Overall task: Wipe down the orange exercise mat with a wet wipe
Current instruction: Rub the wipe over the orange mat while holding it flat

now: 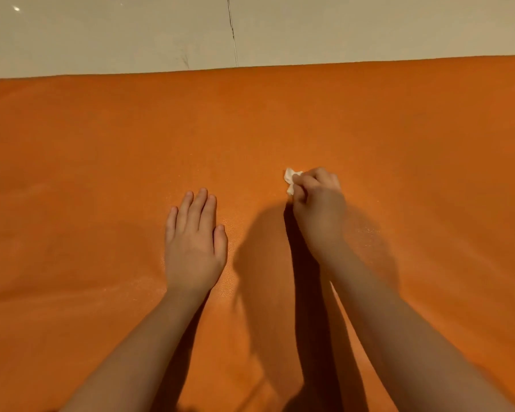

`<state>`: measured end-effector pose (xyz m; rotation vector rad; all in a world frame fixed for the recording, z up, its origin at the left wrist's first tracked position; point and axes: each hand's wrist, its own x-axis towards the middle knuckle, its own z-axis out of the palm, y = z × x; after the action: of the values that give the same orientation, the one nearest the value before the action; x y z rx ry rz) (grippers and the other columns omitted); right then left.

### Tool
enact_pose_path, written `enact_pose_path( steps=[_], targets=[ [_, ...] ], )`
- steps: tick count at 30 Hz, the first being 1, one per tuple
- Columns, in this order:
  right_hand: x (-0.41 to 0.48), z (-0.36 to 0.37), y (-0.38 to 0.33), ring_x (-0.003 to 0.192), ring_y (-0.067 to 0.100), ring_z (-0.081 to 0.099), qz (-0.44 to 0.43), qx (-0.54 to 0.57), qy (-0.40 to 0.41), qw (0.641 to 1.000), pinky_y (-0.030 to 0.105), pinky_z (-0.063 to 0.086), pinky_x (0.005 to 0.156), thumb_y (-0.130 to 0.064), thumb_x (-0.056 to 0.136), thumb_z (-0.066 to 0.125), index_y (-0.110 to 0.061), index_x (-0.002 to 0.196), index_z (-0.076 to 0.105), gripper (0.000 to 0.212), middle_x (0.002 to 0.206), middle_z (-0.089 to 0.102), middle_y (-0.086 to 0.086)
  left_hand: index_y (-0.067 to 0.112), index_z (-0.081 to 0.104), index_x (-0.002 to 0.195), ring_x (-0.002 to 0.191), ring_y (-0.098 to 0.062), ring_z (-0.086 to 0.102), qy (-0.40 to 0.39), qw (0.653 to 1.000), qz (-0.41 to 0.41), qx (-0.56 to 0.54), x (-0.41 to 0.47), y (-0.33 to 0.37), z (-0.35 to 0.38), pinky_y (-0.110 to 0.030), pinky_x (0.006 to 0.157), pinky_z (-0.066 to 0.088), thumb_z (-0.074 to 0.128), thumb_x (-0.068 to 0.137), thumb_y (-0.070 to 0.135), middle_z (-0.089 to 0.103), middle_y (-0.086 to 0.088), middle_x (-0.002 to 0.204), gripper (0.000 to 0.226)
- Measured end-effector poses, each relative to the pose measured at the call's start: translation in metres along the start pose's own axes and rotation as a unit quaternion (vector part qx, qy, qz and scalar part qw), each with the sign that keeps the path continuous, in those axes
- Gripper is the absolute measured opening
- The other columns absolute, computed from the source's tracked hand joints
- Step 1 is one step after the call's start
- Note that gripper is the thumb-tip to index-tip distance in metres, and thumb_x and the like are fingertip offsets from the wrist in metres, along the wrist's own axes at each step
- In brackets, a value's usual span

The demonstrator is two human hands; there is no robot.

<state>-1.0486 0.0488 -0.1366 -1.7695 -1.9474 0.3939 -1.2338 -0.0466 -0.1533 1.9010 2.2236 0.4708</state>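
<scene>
The orange exercise mat (399, 129) lies flat and fills most of the view. Its top looks bumpy, with tiny dots. Its far edge runs straight along the pale floor tiles (101, 34). The wet wipe (290, 181) is small, white and scrunched up. It sits near the middle of the mat, held in the right grip (320, 200), with only a bit poking out.

Left hand (194, 245) flat on orange mat (399, 138); right hand (318, 203) clutching crumpled white wipe (290, 181).
</scene>
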Motion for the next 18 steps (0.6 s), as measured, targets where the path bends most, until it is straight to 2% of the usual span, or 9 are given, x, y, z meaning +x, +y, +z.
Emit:
enact_pose_path(
  steps=[2, 5, 6, 8, 11, 13, 14, 16, 18],
  targets=[
    [-0.021, 0.005, -0.013, 0.083, 0.031, 0.055, -0.023, 0.007, -0.007, 1.000, 0.035, 0.046, 0.062, -0.011, 0.082, 0.049, -0.007, 0.091, 0.073, 0.026, 0.089, 0.064, 0.007, 0.006, 0.047, 0.142, 0.145, -0.025, 0.027, 0.003, 1.000, 0.000, -0.005, -0.001, 0.000, -0.001, -0.041, 0.121, 0.011, 0.036, 0.097, 0.027, 0.041, -0.009, 0.152, 0.051],
    [-0.046, 0.004, -0.021, 0.080, 0.030, 0.057, -0.194, 0.005, -0.086, 0.977, 0.035, 0.046, 0.063, -0.015, 0.082, 0.051, -0.007, 0.086, 0.070, 0.021, 0.090, 0.064, 0.007, 0.007, 0.046, 0.143, 0.146, -0.024, 0.024, 0.003, 1.000, -0.002, -0.007, -0.002, -0.003, -0.001, -0.039, 0.121, 0.007, 0.036, 0.096, 0.028, 0.040, -0.008, 0.153, 0.052],
    [-0.044, 0.002, -0.017, 0.079, 0.031, 0.058, -0.220, -0.005, -0.105, 0.970, 0.035, 0.047, 0.062, -0.014, 0.081, 0.056, -0.008, 0.085, 0.070, 0.016, 0.090, 0.065, 0.007, 0.008, 0.045, 0.143, 0.147, -0.023, 0.024, 0.003, 1.000, -0.003, -0.005, -0.002, -0.003, -0.001, -0.037, 0.121, 0.005, 0.035, 0.096, 0.028, 0.039, -0.008, 0.153, 0.053],
    [-0.038, -0.003, -0.005, 0.079, 0.032, 0.058, -0.187, -0.033, -0.097, 0.977, 0.036, 0.047, 0.062, -0.013, 0.079, 0.061, -0.012, 0.086, 0.071, 0.013, 0.090, 0.065, 0.005, 0.008, 0.045, 0.144, 0.147, -0.023, 0.023, 0.003, 1.000, -0.005, -0.003, -0.002, -0.003, 0.000, -0.036, 0.120, 0.003, 0.034, 0.096, 0.029, 0.038, -0.007, 0.154, 0.053],
    [-0.041, -0.009, 0.004, 0.084, 0.030, 0.056, -0.023, -0.024, -0.009, 0.999, 0.037, 0.045, 0.068, -0.010, 0.082, 0.060, -0.009, 0.094, 0.073, 0.017, 0.091, 0.064, 0.005, 0.009, 0.044, 0.145, 0.147, -0.023, 0.021, 0.001, 1.000, -0.008, -0.012, -0.002, -0.003, 0.000, -0.038, 0.121, 0.004, 0.036, 0.096, 0.028, 0.037, -0.006, 0.155, 0.053],
    [-0.053, -0.008, -0.008, 0.085, 0.029, 0.055, 0.032, -0.002, 0.007, 0.999, 0.035, 0.043, 0.069, -0.009, 0.083, 0.061, -0.007, 0.096, 0.073, 0.017, 0.092, 0.064, 0.006, 0.009, 0.043, 0.145, 0.148, -0.023, 0.021, 0.001, 1.000, -0.006, -0.014, -0.003, -0.003, 0.000, -0.040, 0.122, 0.006, 0.036, 0.097, 0.028, 0.036, -0.006, 0.155, 0.052],
    [-0.061, -0.007, -0.017, 0.085, 0.028, 0.054, 0.019, -0.004, -0.011, 1.000, 0.034, 0.042, 0.067, -0.011, 0.084, 0.062, -0.008, 0.095, 0.073, 0.016, 0.091, 0.064, 0.006, 0.009, 0.043, 0.145, 0.148, -0.023, 0.021, 0.003, 1.000, -0.006, -0.015, -0.003, -0.003, 0.000, -0.040, 0.122, 0.006, 0.036, 0.097, 0.028, 0.036, -0.006, 0.155, 0.052],
    [-0.077, -0.005, -0.026, 0.081, 0.027, 0.055, -0.064, -0.017, -0.058, 0.996, 0.030, 0.039, 0.062, -0.016, 0.083, 0.064, -0.010, 0.089, 0.072, 0.012, 0.086, 0.063, 0.004, 0.009, 0.044, 0.145, 0.147, -0.023, 0.022, 0.007, 1.000, -0.004, -0.017, -0.004, -0.003, 0.000, -0.041, 0.122, 0.006, 0.036, 0.097, 0.028, 0.037, -0.006, 0.154, 0.052],
    [-0.082, -0.009, -0.019, 0.079, 0.028, 0.056, -0.109, -0.017, -0.087, 0.990, 0.031, 0.040, 0.063, -0.017, 0.081, 0.065, -0.011, 0.086, 0.072, 0.011, 0.084, 0.063, 0.004, 0.008, 0.045, 0.144, 0.146, -0.025, 0.024, 0.014, 1.000, 0.001, -0.014, -0.006, -0.004, -0.001, -0.042, 0.121, 0.008, 0.036, 0.097, 0.027, 0.039, -0.008, 0.153, 0.052]
  ],
)
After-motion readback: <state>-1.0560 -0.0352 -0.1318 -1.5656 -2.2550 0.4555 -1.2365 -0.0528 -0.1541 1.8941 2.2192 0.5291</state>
